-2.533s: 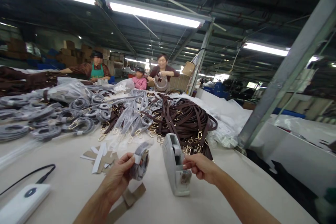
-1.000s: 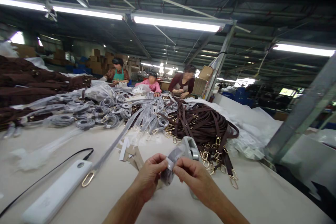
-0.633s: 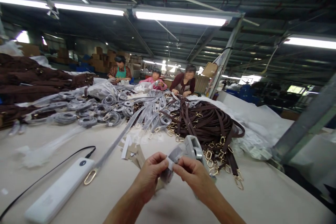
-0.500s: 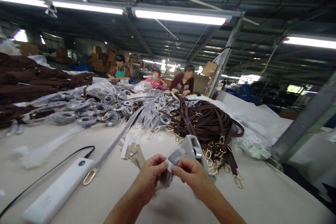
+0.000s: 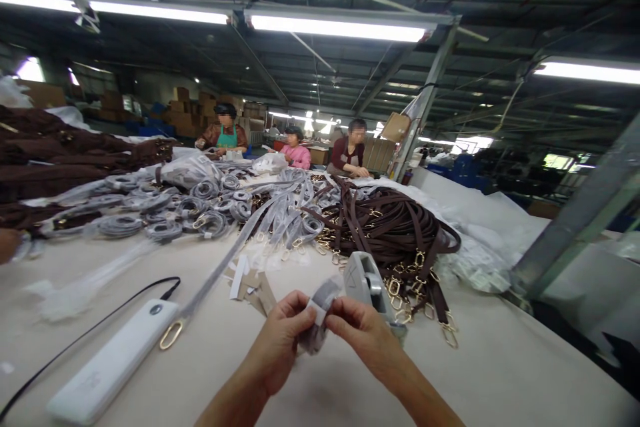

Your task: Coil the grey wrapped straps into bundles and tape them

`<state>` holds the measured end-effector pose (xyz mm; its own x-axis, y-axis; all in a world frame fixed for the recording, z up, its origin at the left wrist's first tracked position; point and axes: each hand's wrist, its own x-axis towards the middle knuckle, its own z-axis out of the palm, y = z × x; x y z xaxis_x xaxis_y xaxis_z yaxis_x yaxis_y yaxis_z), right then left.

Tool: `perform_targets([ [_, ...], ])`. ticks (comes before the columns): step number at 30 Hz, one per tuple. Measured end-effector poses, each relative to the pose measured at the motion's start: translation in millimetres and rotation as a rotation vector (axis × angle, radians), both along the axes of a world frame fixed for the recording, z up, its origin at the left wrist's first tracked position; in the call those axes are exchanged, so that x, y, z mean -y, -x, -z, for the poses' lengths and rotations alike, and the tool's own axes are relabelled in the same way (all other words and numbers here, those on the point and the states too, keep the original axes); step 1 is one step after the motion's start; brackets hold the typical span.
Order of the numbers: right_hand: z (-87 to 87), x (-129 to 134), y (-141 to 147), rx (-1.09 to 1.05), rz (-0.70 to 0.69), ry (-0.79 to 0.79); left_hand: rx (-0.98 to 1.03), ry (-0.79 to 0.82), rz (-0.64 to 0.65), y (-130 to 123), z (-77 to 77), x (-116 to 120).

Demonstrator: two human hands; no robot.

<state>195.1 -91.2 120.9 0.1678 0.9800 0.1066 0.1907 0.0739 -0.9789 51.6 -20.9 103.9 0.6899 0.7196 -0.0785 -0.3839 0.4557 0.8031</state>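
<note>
Between my two hands is a coiled strap [image 5: 327, 289] in clear plastic, with a white paper band [image 5: 316, 312] around its side. My left hand [image 5: 280, 340] pinches the coil and band between thumb and fingers. On the other side, the closed fingers of my right hand [image 5: 363, 330] press against the coil near the band's edge. Just behind my right hand stands a grey tape dispenser [image 5: 357, 277]. Cut strips of card and white paper [image 5: 255, 290] lie beyond my left hand. My fingers cover part of the coil.
Brown straps with gold rings [image 5: 395, 227] are heaped behind the dispenser. Plastic-wrapped coils [image 5: 165, 227] spread leftward. A white power bank [image 5: 115, 360] with a black cable lies front left. Several people sit or stand across the table; another person's hand [image 5: 7, 245] shows at the left edge.
The coil has turned slightly in my hands, and the white band now lies flatter against it. A hand has come in at the left edge. The co-workers opposite have shifted their arms.
</note>
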Motion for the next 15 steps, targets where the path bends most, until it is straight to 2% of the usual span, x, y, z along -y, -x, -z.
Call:
perform_targets([
  [4, 8.9, -1.0, 2.2, -0.047, 0.143, 0.005, 0.003, -0.028, -0.029, -0.4, -1.1, 1.3],
  [9, 12.7, -2.7, 3.4, -0.052, 0.227, -0.013, 0.008, -0.072, -0.024, -1.0, -2.9, 4.2],
  [12, 17.5, -3.0, 2.2, -0.045, 0.318, 0.055, -0.011, -0.084, -0.023, -3.8, 1.5, 4.3],
  [15, 22.0, -0.2, 3.4, -0.064, 0.331, 0.073, -0.051, -0.097, -0.048, -8.3, 8.7, 4.3],
])
